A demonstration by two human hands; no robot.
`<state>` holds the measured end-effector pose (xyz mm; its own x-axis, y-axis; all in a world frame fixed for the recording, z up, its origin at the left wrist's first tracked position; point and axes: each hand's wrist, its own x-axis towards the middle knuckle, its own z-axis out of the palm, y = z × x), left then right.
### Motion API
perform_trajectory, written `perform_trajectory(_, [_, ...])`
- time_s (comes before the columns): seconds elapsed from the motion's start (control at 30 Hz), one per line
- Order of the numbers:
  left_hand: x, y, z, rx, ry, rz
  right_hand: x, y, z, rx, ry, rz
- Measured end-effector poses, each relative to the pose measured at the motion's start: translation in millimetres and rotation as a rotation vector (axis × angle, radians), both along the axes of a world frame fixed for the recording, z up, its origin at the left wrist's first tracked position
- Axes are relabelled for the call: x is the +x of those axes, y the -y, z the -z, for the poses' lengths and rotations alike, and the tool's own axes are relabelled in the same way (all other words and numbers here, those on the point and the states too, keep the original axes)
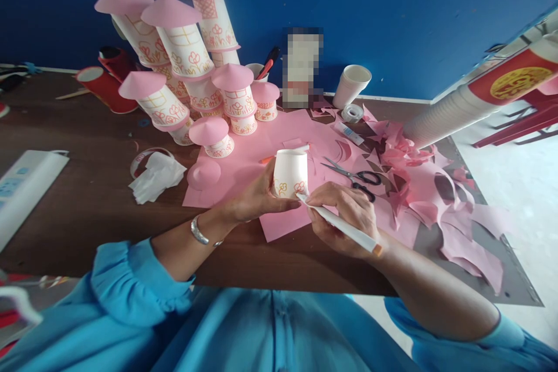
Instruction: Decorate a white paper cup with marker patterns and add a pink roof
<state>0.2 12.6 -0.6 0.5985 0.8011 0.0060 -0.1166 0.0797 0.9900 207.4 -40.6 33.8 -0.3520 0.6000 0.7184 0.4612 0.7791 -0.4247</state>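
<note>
to draw well on the white cup (290, 165), the curved wall should be kept steady and turned a little at a time, so that the patch being worked faces the white marker (342, 226) squarely. light, short strokes would suit the paper; pressing hard could dent it or make the line skid. it would also help to keep fingers off the fresh lines in case they smear. the yellow flower (282, 189) and the orange-red flower (299, 186) sit low on the wall, near the wider edge, and even spacing from these would make a neat band.

the cup is held narrower end up, above the pink sheet (275, 229) on the counter (244, 264). the left hand (257, 195) has a partly curled grip closed around the cup's left side, with one digit along the lower edge; that looks firm enough without squashing it. the right hand (349, 212) pinches the marker near its tip in a writing grip, fingers bent, the shaft slanting back across the hand. the tip is beside the orange-red flower, though at this size i can't be sure it's actually touching the cup.
</note>
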Motion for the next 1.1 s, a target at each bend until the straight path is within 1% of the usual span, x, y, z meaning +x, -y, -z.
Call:
perform_trajectory(0.17, [-0.7,-0.4,-9.1,0.037,-0.066,0.04,0.1,-0.5,-0.2,-0.004,0.021,-0.004])
perform_trajectory(0.27, [-0.1,-0.5,-12.7,0.049,-0.063,0.045,0.9,-0.5,-1.8,-0.018,0.009,-0.037])
perform_trajectory(0.4, [1.3,-0.4,-13.8,0.074,-0.04,0.03,4.2,1.2,-7.4,-0.067,-0.037,-0.131])
perform_trajectory(0.47, [1.1,-0.2,-12.3,0.044,-0.022,0.028,6.4,2.6,-10.4,-0.08,-0.055,-0.133])
perform_trajectory(0.57, [-0.7,-0.2,-7.4,-0.045,0.028,0.03,9.0,4.0,-12.3,-0.084,-0.083,-0.063])
perform_trajectory(0.67, [-2.1,-1.3,-2.8,-0.115,0.11,0.04,9.8,2.8,-9.4,-0.076,-0.143,0.055])
perform_trajectory(0.8, [-0.1,-3.0,-4.6,-0.163,0.243,0.082,8.7,-1.3,-2.2,-0.12,-0.248,0.17])
perform_trajectory(0.97, [3.8,-2.2,-13.6,-0.166,0.334,0.11,8.5,-1.9,1.2,-0.155,-0.27,0.179])
perform_trajectory(1.03, [4.0,-1.8,-14.2,-0.175,0.34,0.11,8.8,-1.0,0.7,-0.159,-0.258,0.167])
perform_trajectory(1.1, [3.4,-1.6,-11.7,-0.18,0.335,0.109,8.6,-0.4,0.2,-0.162,-0.251,0.152])
